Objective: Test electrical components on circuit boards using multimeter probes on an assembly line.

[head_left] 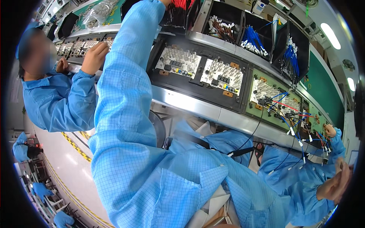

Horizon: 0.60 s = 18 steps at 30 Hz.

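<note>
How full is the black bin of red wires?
At least partly full: red wires bunch inside the black bin. Cannot tell exactly, because the picture's top edge cuts it off.

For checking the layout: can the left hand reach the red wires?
Probably yes: the left hand, mostly cropped by the top edge, appears beside the red wires, with no visible barrier between them.

Blue cloth all down the raised sleeve (123, 87), matt, creased, finely gridded. Bright metal on the rail (197, 106), smooth and catching the light. Above it, dark matt trays (195, 86) carry white circuit boards (224, 76) with glossy black displays (223, 79). Up top, smooth plastic-looking coats on the red wires (181, 4), a crinkled, shiny clear plastic bag (99, 14), and below left, a glossy pale floor (72, 152).
</note>
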{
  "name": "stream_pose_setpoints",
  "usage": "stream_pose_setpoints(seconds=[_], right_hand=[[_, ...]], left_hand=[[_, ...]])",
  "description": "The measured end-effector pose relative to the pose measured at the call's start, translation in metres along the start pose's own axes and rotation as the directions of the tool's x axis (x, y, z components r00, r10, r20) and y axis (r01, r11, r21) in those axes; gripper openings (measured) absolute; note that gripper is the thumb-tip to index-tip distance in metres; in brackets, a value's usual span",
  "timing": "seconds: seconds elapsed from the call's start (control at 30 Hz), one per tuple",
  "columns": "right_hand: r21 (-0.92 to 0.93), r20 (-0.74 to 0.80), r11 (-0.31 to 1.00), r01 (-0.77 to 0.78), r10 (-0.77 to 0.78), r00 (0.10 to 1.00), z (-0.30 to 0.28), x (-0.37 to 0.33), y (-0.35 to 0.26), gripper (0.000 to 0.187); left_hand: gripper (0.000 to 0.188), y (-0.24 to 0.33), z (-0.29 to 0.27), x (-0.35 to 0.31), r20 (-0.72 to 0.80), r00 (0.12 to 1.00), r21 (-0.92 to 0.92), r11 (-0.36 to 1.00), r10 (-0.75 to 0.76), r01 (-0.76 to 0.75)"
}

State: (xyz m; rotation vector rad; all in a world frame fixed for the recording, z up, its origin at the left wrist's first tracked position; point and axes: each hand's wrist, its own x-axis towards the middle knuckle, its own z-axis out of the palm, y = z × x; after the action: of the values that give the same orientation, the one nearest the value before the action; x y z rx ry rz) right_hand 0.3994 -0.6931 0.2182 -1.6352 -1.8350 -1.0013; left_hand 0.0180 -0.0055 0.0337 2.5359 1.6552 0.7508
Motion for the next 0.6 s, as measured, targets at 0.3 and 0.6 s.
stream_pose_setpoints(seconds=[0.3,0.6], right_hand=[[0.148,0.018,0.986,0.070,-0.073,0.997,0.041,0.060,-0.028,0.025],[0.509,0.413,0.835,0.210,-0.451,0.792,0.132,0.171,-0.067,0.026]], left_hand=[[0.024,0.003,-0.047,-0.009,-0.166,0.985,-0.395,0.918,-0.055,-0.015],[0.013,0.098,-0.133,-0.100,-0.058,0.998,-0.937,0.344,-0.013,-0.050]])
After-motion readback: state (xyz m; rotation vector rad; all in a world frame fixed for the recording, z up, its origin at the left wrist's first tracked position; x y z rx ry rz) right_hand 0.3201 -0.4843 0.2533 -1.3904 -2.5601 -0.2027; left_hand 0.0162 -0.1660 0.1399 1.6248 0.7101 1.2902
